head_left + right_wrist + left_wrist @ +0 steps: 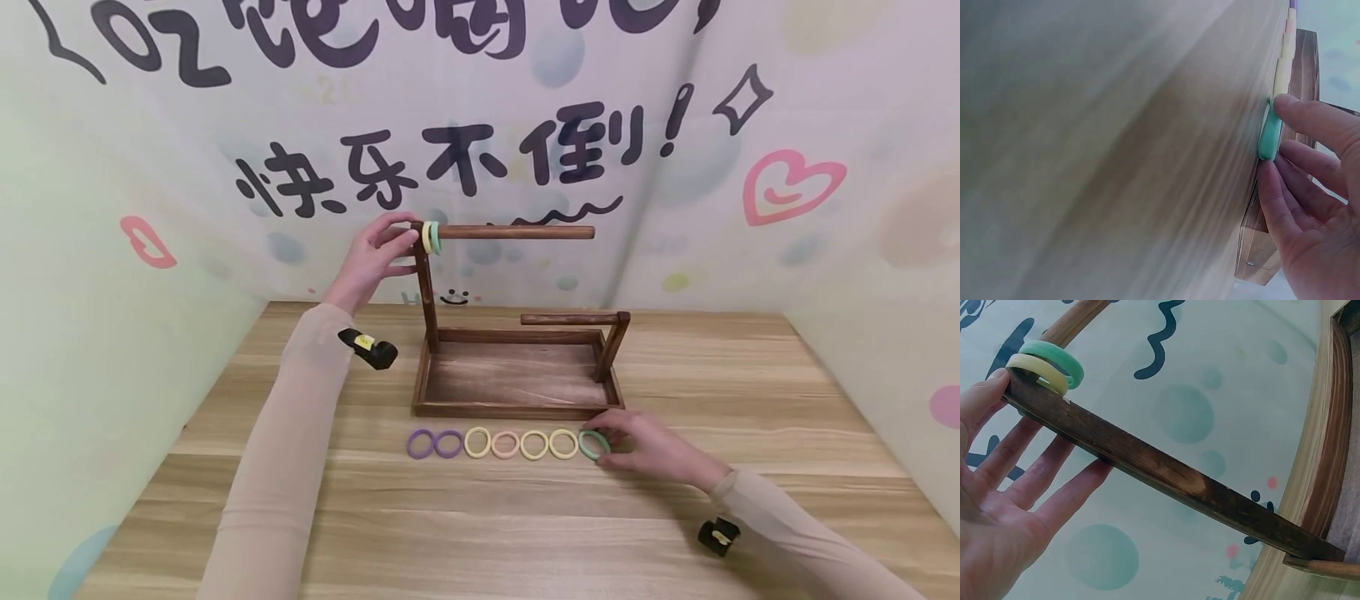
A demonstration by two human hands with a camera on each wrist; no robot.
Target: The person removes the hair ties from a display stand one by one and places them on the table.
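Note:
My left hand [372,254] holds the top of the tall post [1166,469] of a brown wooden rack, thumb on one side and fingers on the other. Right by that thumb, a yellow hair tie [1038,370] and a green one [1063,361] hang round the inner end of the upper bar [517,232]. In front of the rack's tray [517,410], my right hand [648,446] pinches a green ring-shaped hair tie [1270,134] between thumb and fingers, at the right end of a row. The pinched tie stays low, close to the tabletop.
Leftward along the row lie yellow ties [564,444], a pink tie [506,445] and purple ties [421,444]. A lower bar [573,319] juts left from the short right post [613,346]. Behind the wooden table [480,533] hangs a printed cloth [675,250].

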